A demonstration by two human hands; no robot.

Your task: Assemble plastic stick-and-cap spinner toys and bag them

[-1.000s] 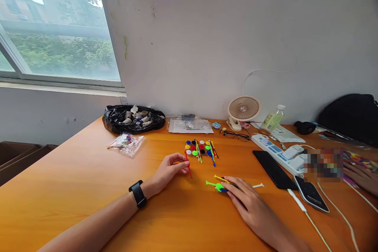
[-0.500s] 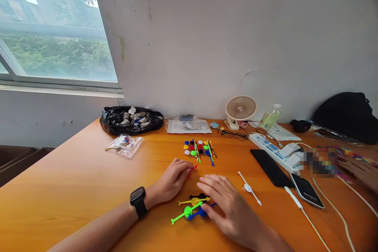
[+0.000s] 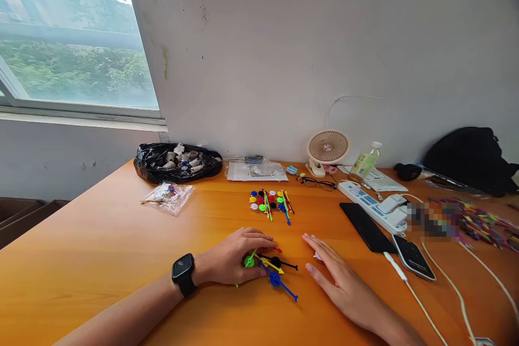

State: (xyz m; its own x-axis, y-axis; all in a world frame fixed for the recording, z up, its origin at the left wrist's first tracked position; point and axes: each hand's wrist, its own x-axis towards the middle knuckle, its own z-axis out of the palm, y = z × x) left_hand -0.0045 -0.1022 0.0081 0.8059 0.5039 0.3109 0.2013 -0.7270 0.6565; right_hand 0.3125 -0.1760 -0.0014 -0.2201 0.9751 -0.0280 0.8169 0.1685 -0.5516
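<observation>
My left hand (image 3: 238,257), with a black watch on its wrist, curves over a cluster of plastic arrow spinners. Its thumb and fingers are apart around the green spinner (image 3: 249,261). A red arrow tip (image 3: 278,250) pokes out past the fingers. The yellow spinner (image 3: 276,262), the black spinner (image 3: 290,265) and the blue spinner (image 3: 275,280) overlap just right of the thumb. My right hand (image 3: 338,275) lies flat with fingers stretched and thumb spread. Under its fingers a white spinner (image 3: 318,256) shows in part; the rest of it is hidden.
Several coloured discs and arrows (image 3: 270,203) lie grouped further back. Behind them are a clear bag (image 3: 172,198), a black bag of cardboard tubes (image 3: 141,167), glasses (image 3: 318,182) and a fan (image 3: 327,146). A power strip (image 3: 365,203), phones (image 3: 413,259) and cables occupy the right.
My left hand has moved toward me, onto the spinners. My right hand has shifted right, off the cluster to the white spinner. The spinners lie rearranged. Another person's hand at far right has left view.
</observation>
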